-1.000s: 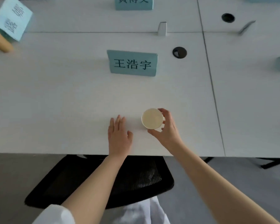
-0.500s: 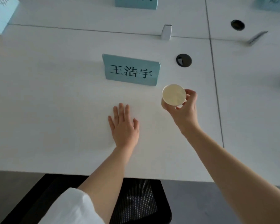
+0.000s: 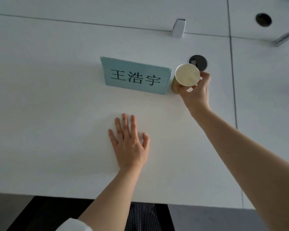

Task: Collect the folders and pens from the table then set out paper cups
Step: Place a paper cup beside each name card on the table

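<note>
The paper cup (image 3: 187, 77) had been carried forward from the near part of the worktop (image 3: 48, 114) within the last second and was now held just beside the right end of the blue name card (image 3: 135, 75), in front of the round cable port (image 3: 200, 61). It was grasped from the right by the right hand (image 3: 196, 92), fingers curled round its rim and wall; whether its base was touching the surface could not be told. The left hand (image 3: 129, 144) was kept flat on the worktop, fingers straight, nothing held. The cup was judged nearly placed, with only release outstanding. No folders or pens were seen. A dark chair (image 3: 140, 215) was visible below the worktop edge.
</note>
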Available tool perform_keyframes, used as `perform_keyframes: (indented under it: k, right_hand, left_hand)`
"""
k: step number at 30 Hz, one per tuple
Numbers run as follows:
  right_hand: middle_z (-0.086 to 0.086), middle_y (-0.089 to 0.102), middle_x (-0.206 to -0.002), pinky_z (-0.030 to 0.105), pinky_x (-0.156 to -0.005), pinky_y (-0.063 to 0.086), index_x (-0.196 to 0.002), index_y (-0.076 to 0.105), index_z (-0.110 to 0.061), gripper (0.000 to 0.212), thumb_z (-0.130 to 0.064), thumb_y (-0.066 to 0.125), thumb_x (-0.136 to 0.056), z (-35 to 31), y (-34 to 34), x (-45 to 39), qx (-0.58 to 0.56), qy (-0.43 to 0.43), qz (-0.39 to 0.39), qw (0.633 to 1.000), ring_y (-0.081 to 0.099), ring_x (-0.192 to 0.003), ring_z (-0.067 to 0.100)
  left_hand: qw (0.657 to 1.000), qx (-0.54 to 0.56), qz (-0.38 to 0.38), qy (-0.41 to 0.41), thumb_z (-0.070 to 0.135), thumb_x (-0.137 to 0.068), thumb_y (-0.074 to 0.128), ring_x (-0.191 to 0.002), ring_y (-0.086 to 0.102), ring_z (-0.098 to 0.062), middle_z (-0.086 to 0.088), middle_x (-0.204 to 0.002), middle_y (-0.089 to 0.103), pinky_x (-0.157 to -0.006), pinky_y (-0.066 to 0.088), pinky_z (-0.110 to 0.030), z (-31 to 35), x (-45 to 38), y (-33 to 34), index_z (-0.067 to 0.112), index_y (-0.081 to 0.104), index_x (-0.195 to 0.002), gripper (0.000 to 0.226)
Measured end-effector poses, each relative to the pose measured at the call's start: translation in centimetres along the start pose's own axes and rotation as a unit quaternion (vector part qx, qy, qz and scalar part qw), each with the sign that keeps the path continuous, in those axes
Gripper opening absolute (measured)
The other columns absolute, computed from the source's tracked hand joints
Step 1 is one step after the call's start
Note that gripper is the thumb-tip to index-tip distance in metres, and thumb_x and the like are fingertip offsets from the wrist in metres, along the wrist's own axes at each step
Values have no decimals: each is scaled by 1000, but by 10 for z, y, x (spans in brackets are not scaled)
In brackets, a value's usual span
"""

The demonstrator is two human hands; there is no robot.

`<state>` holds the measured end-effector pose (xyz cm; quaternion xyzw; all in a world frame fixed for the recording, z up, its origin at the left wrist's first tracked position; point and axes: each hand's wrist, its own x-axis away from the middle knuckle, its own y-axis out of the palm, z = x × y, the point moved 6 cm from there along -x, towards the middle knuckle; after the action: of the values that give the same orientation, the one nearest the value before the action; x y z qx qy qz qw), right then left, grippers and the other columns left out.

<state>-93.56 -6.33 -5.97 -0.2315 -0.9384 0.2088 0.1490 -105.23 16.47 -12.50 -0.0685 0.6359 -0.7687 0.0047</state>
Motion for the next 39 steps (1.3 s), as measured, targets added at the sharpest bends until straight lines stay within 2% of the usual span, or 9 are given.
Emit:
perform_keyframes:
  k: [4, 8, 15, 20, 25, 28, 33, 36, 39]
  right_hand:
    - [-1, 50, -119, 31, -88, 48, -128, 31, -16, 69, -21, 75, -76, 17, 2, -1, 7, 24, -21, 999, 55, -110, 18]
    - [5, 49, -124, 26, -88, 45, -133, 31, -19, 68, -8, 68, -77, 37, -5, 14, 38, 49, -14, 998, 50, -114, 18]
    - [2, 51, -131, 36, -101, 45, -130, 45, -15, 48, -8, 60, -86, 63, -45, 95, 87, 68, -29, 993, 52, -116, 16]
    - [2, 62, -117, 35, -92, 49, -122, 52, -15, 33, -8, 54, -90, 86, -110, 156, 71, 109, 1, 991, 61, -103, 19]
    - [1, 63, -109, 18, -73, 44, -122, 54, -11, 31, -5, 52, -91, 109, -185, 208, 67, 148, 30, 986, 60, -96, 15]
    - [1, 64, -108, 24, -80, 44, -122, 55, -11, 31, -5, 52, -91, 123, -240, 236, 60, 158, 63, 984, 59, -96, 15]
    - [-2, 67, -101, 27, -76, 47, -116, 59, -16, 27, -8, 53, -91, 162, -330, 277, 42, 177, 115, 977, 63, -99, 15]
    - [3, 69, -103, 31, -82, 50, -113, 59, -17, 24, -11, 55, -90, 187, -383, 302, 33, 179, 143, 973, 64, -98, 18]
    - [0, 67, -100, 20, -75, 45, -109, 59, -22, 22, -11, 55, -90, 212, -448, 329, 24, 178, 154, 971, 62, -94, 14]
  left_hand:
    - [1000, 1, -1, 0, 47, -89, 36, -149, 15, -30, -7, -161, 20, -117, 13, -56, 0, 0, -1, 21, 27, -152, 69]
    - [1000, 16, 0, -4, 50, -88, 36, -149, 14, -30, -7, -161, 21, -118, 10, -55, -1, -1, 0, 22, 28, -152, 70]
    - [999, 24, -28, 14, 56, -86, 28, -150, 9, -29, -6, -162, 14, -118, 3, -53, -5, -2, 4, 22, 22, -154, 77]
    - [996, 68, -53, 7, 36, -89, 51, -148, 12, -38, -11, -160, 22, -116, 6, -58, 4, -2, -4, 12, 31, -149, 68]
    - [972, 201, -51, 112, 8, -86, 57, -136, 37, -45, -25, -135, 53, -111, 31, -53, 80, 34, -27, -7, 53, -126, 43]
    - [947, 250, -57, 194, 4, -84, 60, -122, 52, -44, -28, -120, 61, -101, 43, -50, 138, 92, -34, -8, 59, -118, 36]
    - [915, 278, -147, 252, 11, -93, 55, -124, 48, -24, -12, -124, 58, -104, 40, -31, 218, 187, -23, 4, 57, -125, 34]
    - [909, 278, -160, 265, 15, -94, 54, -117, 47, -13, -6, -123, 58, -89, 29, -8, 260, 236, -17, 10, 57, -123, 30]
    - [901, 279, -186, 274, 17, -95, 52, -110, 47, -8, -3, -122, 58, -84, 27, -6, 313, 292, -7, 14, 55, -123, 29]
